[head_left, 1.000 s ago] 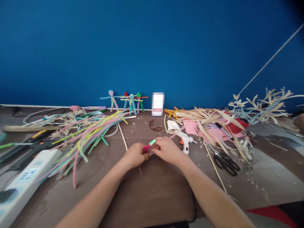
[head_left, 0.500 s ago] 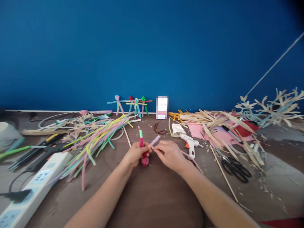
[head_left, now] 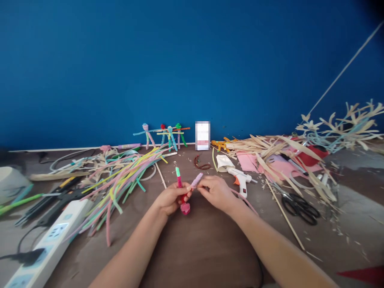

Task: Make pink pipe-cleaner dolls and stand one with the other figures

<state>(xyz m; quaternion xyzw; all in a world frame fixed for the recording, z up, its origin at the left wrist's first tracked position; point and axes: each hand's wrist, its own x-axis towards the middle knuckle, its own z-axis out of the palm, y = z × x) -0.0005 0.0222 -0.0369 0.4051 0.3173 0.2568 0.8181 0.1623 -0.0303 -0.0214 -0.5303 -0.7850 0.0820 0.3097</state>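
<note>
The left hand (head_left: 171,199) grips an upright pink pipe cleaner (head_left: 180,186) with a green tip, held above the desk (head_left: 171,168), while the right hand (head_left: 216,194) pinches a pale pink pipe cleaner (head_left: 196,180) close beside it. A loose pinch could let the pale piece slip, and its long tail could snag on the nearby glue gun (head_left: 241,178).

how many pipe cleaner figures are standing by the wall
4, in a row at the foot of the blue wall: lilac-headed figure, red-headed figure, blue-headed figure, green-headed figure. They overlap, so another may be hidden.
</note>
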